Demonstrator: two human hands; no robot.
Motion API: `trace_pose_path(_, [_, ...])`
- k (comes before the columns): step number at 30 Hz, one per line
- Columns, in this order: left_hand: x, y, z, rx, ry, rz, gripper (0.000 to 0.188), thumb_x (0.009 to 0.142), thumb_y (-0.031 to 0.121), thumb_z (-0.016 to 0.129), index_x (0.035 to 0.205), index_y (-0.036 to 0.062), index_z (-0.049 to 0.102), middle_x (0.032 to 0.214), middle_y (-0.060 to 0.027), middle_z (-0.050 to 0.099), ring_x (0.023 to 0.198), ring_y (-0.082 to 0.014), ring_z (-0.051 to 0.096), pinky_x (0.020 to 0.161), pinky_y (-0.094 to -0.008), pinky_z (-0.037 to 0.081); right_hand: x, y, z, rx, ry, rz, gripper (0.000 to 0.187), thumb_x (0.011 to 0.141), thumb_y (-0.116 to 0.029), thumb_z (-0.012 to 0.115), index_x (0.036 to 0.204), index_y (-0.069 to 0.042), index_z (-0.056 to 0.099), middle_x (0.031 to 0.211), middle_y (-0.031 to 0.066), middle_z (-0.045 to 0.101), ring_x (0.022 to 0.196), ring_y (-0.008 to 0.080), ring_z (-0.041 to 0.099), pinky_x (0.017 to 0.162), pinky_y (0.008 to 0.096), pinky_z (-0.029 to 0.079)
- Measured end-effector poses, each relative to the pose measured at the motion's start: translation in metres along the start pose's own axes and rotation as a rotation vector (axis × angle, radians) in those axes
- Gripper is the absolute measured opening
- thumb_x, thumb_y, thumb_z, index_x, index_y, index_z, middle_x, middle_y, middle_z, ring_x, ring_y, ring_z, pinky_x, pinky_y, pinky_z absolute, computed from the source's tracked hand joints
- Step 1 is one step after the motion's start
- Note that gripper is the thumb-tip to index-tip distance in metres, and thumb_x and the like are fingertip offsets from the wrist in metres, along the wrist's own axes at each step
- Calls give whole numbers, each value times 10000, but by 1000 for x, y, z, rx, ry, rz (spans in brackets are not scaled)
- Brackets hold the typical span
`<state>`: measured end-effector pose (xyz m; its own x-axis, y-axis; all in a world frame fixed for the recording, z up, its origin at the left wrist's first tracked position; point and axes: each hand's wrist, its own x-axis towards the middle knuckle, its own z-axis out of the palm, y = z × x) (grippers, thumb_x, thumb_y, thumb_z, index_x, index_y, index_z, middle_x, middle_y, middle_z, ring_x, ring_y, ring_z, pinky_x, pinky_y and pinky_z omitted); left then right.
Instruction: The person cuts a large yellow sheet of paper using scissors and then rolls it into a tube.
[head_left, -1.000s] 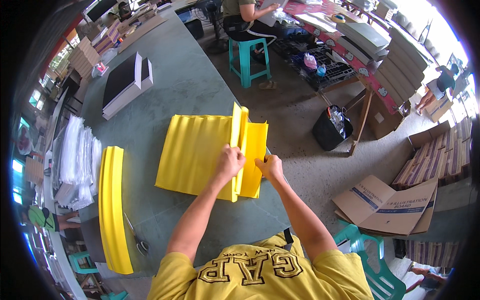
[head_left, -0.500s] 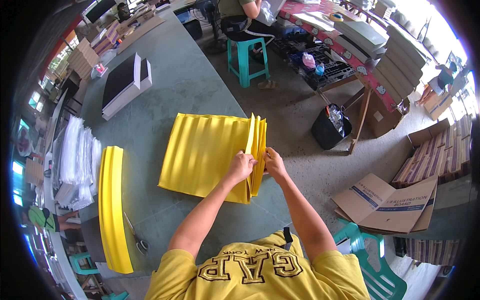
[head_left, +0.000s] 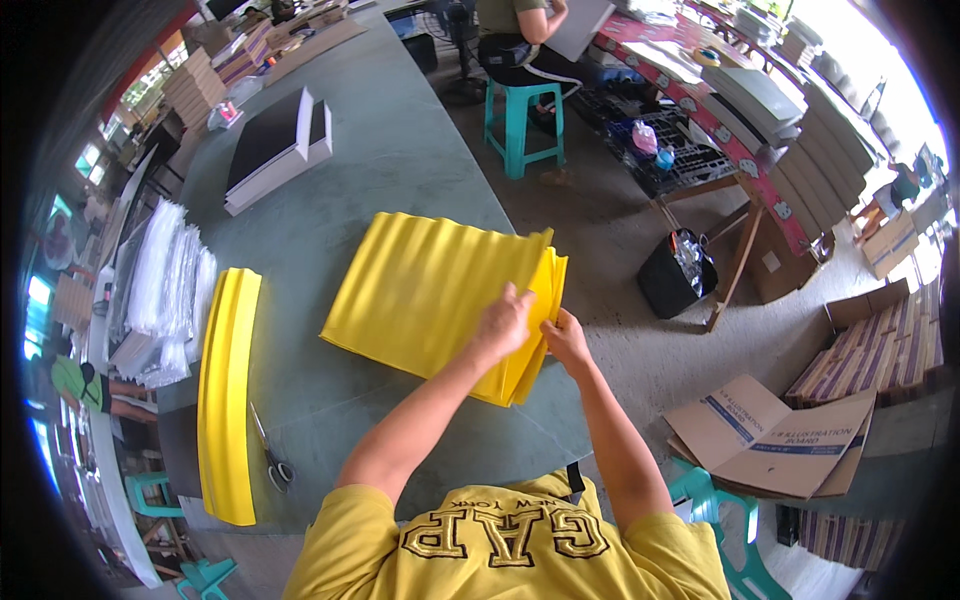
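Observation:
A stack of thin, wavy yellow sheets point(head_left: 420, 285) lies near the table's right edge, with several loose layers fanned at its right side. My left hand point(head_left: 503, 325) is on the top sheet near that side, slightly blurred, its visible fingers stretched out. Beside it, my right hand point(head_left: 567, 340) is closed on the right-hand edges of the yellow sheets, thumb toward the stack. Its fingertips are partly hidden by the layers.
On the grey-green table point(head_left: 400, 150), a long yellow strip stack point(head_left: 230, 400), scissors point(head_left: 272, 455), clear plastic sleeves point(head_left: 165, 290) and black-covered boards point(head_left: 272, 145) lie left. A black bin point(head_left: 675, 275), opened cartons point(head_left: 775, 430) and a seated person point(head_left: 520, 50) are right.
My left hand has gone from pinching an upright sheet edge to lying over the top sheet. The raised layers have lowered and spread rightward. The whole view has shifted slightly.

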<state>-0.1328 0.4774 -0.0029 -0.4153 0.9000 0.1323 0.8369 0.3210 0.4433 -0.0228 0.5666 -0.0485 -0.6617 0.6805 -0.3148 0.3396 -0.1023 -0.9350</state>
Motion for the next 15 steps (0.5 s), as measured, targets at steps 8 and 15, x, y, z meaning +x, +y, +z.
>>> trace_pose_path(8, [-24, -6, 22, -232, 216, -107, 458, 759, 229, 648, 1124, 12, 474, 949, -216, 547, 922, -370, 519, 769, -460, 438, -8, -4, -2, 431, -97, 169, 354, 907, -348, 469, 1036, -25, 534, 867, 47, 601, 724, 124, 570, 625, 286, 469])
trace_pose_path(15, [-15, -22, 35, -252, 200, -178, 161, 701, 68, 577, 806, -29, 504, 836, -232, 561, 769, -382, 554, 658, -436, 469, 2, 11, -6, 211, -163, 83, 360, 902, -340, 485, 1063, -26, 555, 904, 63, 619, 762, 150, 588, 658, 297, 476])
